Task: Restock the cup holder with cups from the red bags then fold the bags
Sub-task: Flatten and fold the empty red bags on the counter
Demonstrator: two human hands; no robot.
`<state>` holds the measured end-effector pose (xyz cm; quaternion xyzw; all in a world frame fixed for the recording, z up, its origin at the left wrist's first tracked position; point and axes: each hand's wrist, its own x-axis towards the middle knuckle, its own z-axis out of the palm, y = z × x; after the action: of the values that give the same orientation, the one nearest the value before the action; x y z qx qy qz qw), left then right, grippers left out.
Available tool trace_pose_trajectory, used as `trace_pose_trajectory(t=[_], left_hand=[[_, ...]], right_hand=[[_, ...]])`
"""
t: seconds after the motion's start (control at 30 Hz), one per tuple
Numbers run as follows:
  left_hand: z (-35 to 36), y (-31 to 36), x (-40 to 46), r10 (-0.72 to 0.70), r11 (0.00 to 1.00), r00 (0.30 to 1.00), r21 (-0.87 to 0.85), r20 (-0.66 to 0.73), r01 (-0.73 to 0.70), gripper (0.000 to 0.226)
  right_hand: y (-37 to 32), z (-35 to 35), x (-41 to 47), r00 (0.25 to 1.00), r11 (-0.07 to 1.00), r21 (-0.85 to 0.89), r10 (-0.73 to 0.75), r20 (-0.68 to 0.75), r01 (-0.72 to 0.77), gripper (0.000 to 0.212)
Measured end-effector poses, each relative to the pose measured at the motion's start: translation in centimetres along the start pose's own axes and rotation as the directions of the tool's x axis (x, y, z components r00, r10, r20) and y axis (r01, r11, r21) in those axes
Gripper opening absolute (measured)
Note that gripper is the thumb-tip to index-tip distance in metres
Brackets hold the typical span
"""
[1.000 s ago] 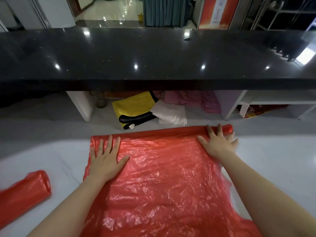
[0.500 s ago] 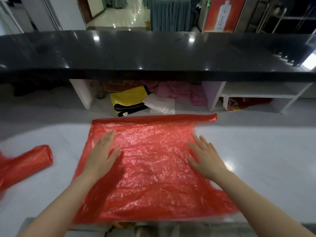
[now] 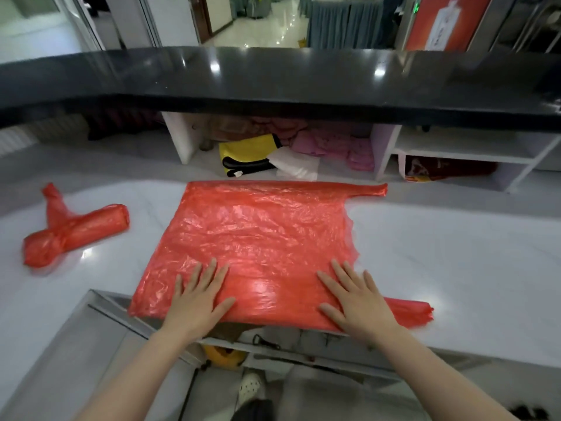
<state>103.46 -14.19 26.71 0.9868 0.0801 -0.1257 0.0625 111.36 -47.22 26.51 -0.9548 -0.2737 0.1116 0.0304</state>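
Observation:
A large red plastic bag (image 3: 258,235) lies spread flat on the white marble counter (image 3: 455,268), its near edge hanging slightly over the counter's front. One handle strip points right at the far corner, another at the near right corner. My left hand (image 3: 197,302) rests flat, fingers apart, on the bag's near left part. My right hand (image 3: 355,299) lies flat on the near right part. A second red bag (image 3: 73,232), tied and bulging in a roll, lies on the counter at the left. No cup holder or cups are in view.
A black raised countertop (image 3: 273,80) runs across behind the white surface. Under it, white shelves hold a yellow bag (image 3: 246,153), white cloth and pink fabric. Below the counter's front edge are drawers, clutter and my shoe.
Both hands have slid from the bag's far edge toward me to its near edge, flattening it. The view has pulled back, showing more of the counter front.

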Motion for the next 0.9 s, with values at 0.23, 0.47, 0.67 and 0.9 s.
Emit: trace_pose_trajectory(t=[0.23,0.47,0.67,0.9], left_hand=[[-0.2,0.5,-0.9,0.052,0.999,0.997,0.001,-0.060,-0.052,0.090],[0.6,-0.7,-3.5,0.173,0.978,0.983,0.133,-0.064,-0.163,0.107],[1.1,-1.8,-4.8,0.124,0.973,0.988,0.204,-0.088,-0.104,0.113],[0.8,-4.4,-6.5,0.078,0.988,0.981,0.145,-0.179,-0.052,0.089]], right_hand=[[0.1,-1.3,-1.7,0.989,0.997,-0.077,-0.024,-0.144,0.013,0.082],[-0.3,-1.2,-4.3,0.937,0.966,-0.137,-0.246,-0.247,0.218,0.074],[-0.1,-1.5,-5.3,0.934,0.968,-0.064,-0.250,-0.257,0.242,0.053],[0.0,-2.4,-5.5,0.879,0.958,0.025,-0.252,-0.405,0.286,0.020]])
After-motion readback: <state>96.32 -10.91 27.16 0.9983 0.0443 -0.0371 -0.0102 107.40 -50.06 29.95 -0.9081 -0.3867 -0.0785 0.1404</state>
